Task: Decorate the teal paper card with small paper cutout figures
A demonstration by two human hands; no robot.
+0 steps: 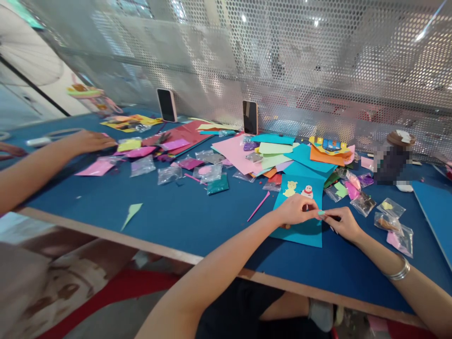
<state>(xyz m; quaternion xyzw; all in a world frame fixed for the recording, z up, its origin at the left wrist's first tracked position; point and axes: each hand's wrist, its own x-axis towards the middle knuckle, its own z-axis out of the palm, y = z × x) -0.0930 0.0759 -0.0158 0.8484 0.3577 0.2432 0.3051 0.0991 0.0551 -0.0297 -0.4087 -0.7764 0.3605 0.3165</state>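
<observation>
Above a blue card (310, 235), my left hand (296, 210) and my right hand (343, 223) meet at the fingertips. Pinched between them is a small mint-green piece (320, 213) that looks like modelling clay. Both hands are closed on it. The card carries a pale yellow animal figure (290, 189) and a white snowman (307, 191) with a red scarf, partly covered by my left hand. To the left of the card lies a thin pink stick (259, 206).
Small plastic bags of coloured clay (363, 203) lie right of the card. Paper sheets (240, 153) and two upright phones (250, 117) stand along the perforated metal screen (303, 61). On the left, a co-worker's hand (88, 142) reaches over more bags. A green paper scrap (132, 214) lies nearby.
</observation>
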